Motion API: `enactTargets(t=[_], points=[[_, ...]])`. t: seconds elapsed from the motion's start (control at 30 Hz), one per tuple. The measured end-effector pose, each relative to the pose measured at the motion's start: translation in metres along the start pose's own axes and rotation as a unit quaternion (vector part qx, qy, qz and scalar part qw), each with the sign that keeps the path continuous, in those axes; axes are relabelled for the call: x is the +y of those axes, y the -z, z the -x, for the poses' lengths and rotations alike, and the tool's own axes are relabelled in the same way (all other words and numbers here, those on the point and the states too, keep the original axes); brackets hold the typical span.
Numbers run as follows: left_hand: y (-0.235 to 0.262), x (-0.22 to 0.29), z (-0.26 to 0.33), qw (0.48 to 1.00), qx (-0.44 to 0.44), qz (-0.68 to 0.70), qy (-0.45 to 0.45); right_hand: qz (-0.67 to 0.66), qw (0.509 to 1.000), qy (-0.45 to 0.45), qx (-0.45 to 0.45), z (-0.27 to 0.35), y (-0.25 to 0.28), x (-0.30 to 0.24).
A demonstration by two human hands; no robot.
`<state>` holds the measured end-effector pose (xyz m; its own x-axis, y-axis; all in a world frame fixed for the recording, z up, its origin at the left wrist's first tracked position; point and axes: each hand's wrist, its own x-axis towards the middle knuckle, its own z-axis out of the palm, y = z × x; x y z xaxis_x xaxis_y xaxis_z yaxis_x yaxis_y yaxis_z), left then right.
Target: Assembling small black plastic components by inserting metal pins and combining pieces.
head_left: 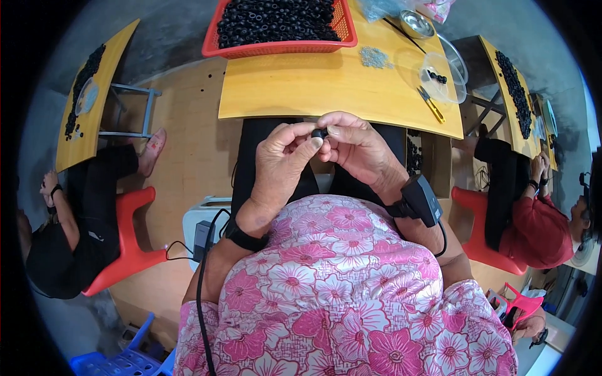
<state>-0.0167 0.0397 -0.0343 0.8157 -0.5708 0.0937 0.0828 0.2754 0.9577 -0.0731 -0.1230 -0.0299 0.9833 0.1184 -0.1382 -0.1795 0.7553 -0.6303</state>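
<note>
Between my two hands, just off the near edge of the yellow table, is a small round black part. My left hand pinches it from the left with thumb and forefinger. From the other side, my right hand grips the same piece with its thumb and fingers. Fingertips cover much of it, so its exact kind is unclear. A red plastic basket at the table's far side is heaped with similar black ring-like parts.
A small pile of clear bits lies on the table. To the right are yellow-handled thread snips, a clear plastic bowl with several black parts, and a metal bowl. Co-workers sit on red chairs at both sides.
</note>
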Motion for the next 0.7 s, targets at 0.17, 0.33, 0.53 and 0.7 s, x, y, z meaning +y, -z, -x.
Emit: enactTargets(t=[0.17,0.33,0.53,0.7], points=[[0.0055,-0.0011,-0.0031,0.996,0.004,-0.09,-0.026,-0.012,1.0,-0.012,0.007,-0.0009,0.0014,0.0019],[0.0112,0.0008,-0.0031,0.99,0.002,-0.141,-0.01,-0.007,0.999,-0.027,0.031,-0.0023,-0.0021,0.0002],[0.0079,0.0024,-0.0033,0.986,0.015,-0.156,-0.05,-0.002,0.998,-0.044,0.041,-0.0034,-0.0027,-0.0009],[0.0058,0.0,-0.0026,0.99,0.026,-0.137,-0.035,0.0,0.998,-0.038,0.053,-0.0034,-0.0059,0.0007]])
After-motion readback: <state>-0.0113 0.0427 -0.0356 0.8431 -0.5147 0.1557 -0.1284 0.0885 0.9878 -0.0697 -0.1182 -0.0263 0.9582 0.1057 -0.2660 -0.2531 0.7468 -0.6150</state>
